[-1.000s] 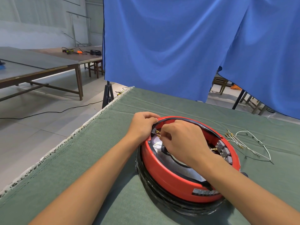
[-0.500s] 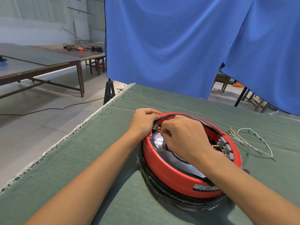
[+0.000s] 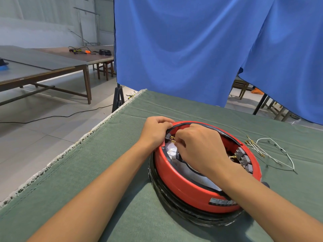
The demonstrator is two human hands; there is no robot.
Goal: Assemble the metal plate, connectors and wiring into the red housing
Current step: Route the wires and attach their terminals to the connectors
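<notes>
Head view, landmark: red housing (image 3: 201, 191), a round shell lying on the green cloth (image 3: 104, 172), seated over a black ring base (image 3: 192, 217).
Left hand (image 3: 155, 131): at the housing's far-left rim, fingers curled over the edge and gripping it; it seems to steady a black connector (image 3: 168, 137) just inside the rim.
Right hand (image 3: 201, 147): reaches over the housing's open top, fingers bunched at the brass terminals (image 3: 173, 139) of that connector. It appears to pinch something small there; the item itself is hidden by the fingers.
Metal plate (image 3: 199, 177): already lying inside the housing, visible under the right wrist.
Grey connectors (image 3: 243, 159): a row seated on the housing's inner right wall.
Loose wiring (image 3: 267, 151): white and dark leads with brass ends, on the cloth to the right of the housing, well apart from both hands.
Step in hand (judgement): fitting or seating a terminal on the left-rim connector.
Progress (judgement): plate and connectors in; most wiring not yet installed.
Next move (judgement): push the terminal fully home with the left hand bracing, then fetch a lead from the pile.
Risk (judgement): bent brass tab if pressed off-axis.
</notes>
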